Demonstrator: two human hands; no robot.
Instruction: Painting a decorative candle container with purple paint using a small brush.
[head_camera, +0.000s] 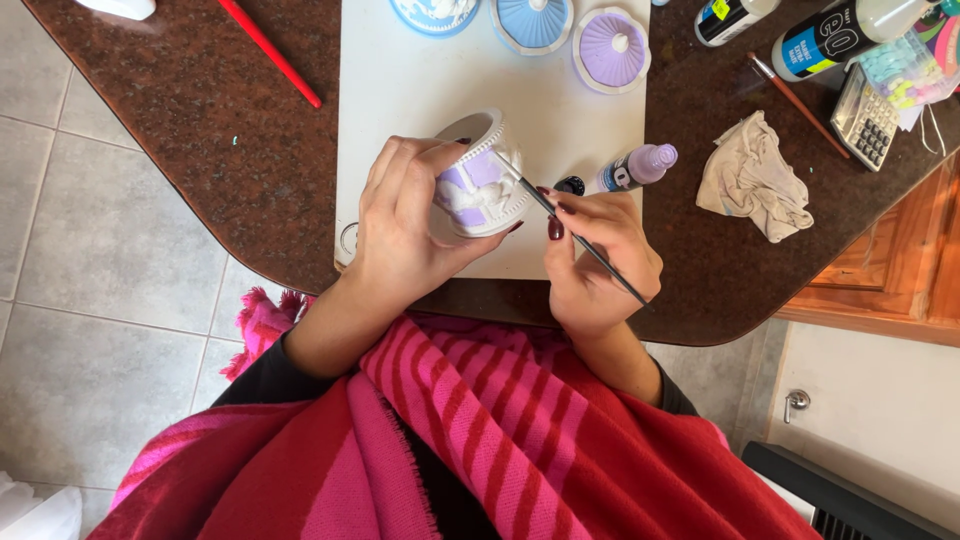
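Note:
My left hand (405, 220) grips a small white ceramic pot (482, 180) with raised white relief and lilac-painted panels, tilted on its side above a white sheet (420, 90). My right hand (598, 262) holds a thin black paintbrush (580, 243) like a pen, and the brush tip touches the pot's lilac side near its rim. A small lilac paint bottle (632, 168) lies on its side just beyond my right hand, with its black cap (570, 185) beside it.
A brown stone table (230, 130) carries a lilac lid (611, 48), two blue ceramic pieces (533, 22), a crumpled cloth (755, 178), a calculator (865, 118), paint bottles (835, 38), a red stick (268, 50) and another brush (798, 105). Grey floor tiles lie at left.

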